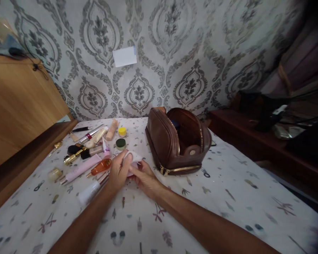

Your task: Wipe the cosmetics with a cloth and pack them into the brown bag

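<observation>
My left hand (119,173) is closed on a thin white wipe (135,156), its thumb pressing on the top. Fingers of my right hand (146,178) are closed around a small pale pink object (133,169) just below the wipe; most of it is hidden, so I cannot tell its kind. Both hands meet above the patterned white sheet (137,222). Beyond them lie a dark-lidded jar (121,144) and a yellow-lidded jar (122,132). An orange bottle (101,166) and a white tube (90,192) are beside my left wrist. Right of the hands stands an unzipped brown cosmetic bag (161,141).
Several cosmetics lie at the left, among them a pink tube (81,169), a beige tube (112,129), a gold tube (73,157) and a small cream-coloured jar (55,174). A wooden cabinet (21,95) borders the left; dark furniture (235,141) borders the right. Behind rises a patterned wall (159,42).
</observation>
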A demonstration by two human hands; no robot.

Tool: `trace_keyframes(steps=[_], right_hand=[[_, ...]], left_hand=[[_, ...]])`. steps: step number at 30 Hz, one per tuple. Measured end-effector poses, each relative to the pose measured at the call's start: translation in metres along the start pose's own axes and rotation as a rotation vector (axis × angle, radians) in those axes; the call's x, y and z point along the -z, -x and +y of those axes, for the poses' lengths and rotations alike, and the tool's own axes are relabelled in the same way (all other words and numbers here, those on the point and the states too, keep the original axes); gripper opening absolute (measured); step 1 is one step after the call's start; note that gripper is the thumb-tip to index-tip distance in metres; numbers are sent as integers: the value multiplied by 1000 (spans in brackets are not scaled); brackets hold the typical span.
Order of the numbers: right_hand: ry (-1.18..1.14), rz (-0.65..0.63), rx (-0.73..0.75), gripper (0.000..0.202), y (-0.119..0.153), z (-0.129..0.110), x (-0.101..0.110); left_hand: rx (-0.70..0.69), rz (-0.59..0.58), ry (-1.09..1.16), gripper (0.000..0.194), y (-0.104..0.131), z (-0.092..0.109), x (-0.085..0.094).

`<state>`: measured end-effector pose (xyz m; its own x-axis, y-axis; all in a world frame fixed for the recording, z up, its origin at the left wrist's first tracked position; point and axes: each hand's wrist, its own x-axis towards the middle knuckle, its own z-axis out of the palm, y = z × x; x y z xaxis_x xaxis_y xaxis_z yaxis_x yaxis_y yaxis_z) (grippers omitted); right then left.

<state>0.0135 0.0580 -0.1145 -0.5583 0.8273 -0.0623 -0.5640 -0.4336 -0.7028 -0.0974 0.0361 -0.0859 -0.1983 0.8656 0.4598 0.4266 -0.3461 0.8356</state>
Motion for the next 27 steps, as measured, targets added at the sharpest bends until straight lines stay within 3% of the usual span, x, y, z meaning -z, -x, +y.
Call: trace_keyframes(steps=[5, 10, 12, 17, 23, 27], right_hand=[[-25, -115, -82, 53, 6, -8, -5], [-30, -106, -93, 50, 4, -6, -2], [-36, -95, -74, 43, 3, -5, -1], [21, -109, -59, 38, 4, -7, -1], [9, -75, -100, 38, 4, -8, -3], [-53, -97, -146, 40, 1, -7, 1]], left_hand=[[180, 296, 173, 31, -9, -2, -2], [243, 349, 288, 32, -12, -1, 0], [161, 312, 248, 33, -10, 2, 3], [-74, -34, -2, 33, -5, 5, 7], [-96, 122, -70, 32, -4, 9, 8], [-285, -58, -184, 25, -2, 13, 9]])
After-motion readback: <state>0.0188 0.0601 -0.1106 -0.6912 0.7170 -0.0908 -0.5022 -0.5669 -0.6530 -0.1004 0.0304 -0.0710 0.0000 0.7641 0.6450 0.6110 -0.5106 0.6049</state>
